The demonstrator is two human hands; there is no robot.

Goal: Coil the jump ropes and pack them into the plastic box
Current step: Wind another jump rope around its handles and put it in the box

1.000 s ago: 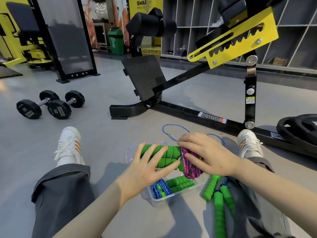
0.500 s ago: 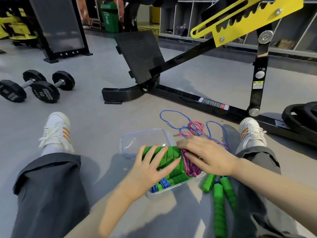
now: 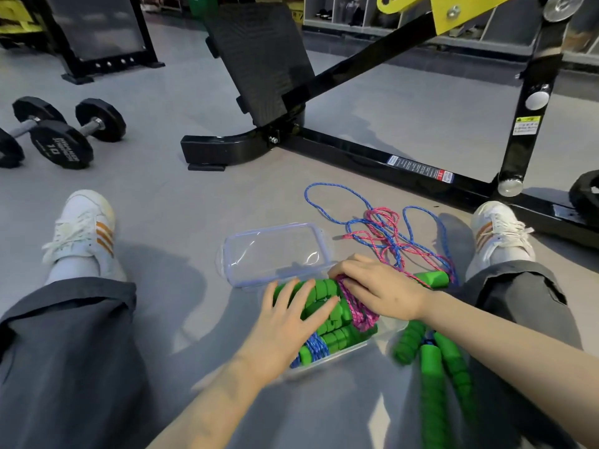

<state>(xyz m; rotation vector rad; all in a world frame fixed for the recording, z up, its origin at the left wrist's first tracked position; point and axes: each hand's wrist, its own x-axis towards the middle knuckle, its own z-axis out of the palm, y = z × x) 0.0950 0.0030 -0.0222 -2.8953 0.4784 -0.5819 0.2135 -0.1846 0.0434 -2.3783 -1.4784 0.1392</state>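
A clear plastic box (image 3: 348,353) sits on the floor between my legs. A coiled pink jump rope (image 3: 359,314) with green foam handles (image 3: 325,296) lies on top of it. My left hand (image 3: 287,322) rests flat on the handles with fingers spread. My right hand (image 3: 382,290) presses down on the pink coil. Under it in the box lies a coiled blue rope (image 3: 312,348) with green handles. Loose blue and pink ropes (image 3: 385,231) are tangled on the floor beyond my right hand. More green handles (image 3: 434,361) lie by my right leg.
The box's clear lid (image 3: 275,251) lies just behind the box. A black exercise bench frame (image 3: 356,150) crosses the floor ahead. Dumbbells (image 3: 61,134) lie at the far left, weight plates (image 3: 586,192) at the right edge. My white shoes (image 3: 84,228) flank the area.
Both hands have lowered the pink rope bundle onto the box. The camera has tilted down, showing the lid and the loose ropes.
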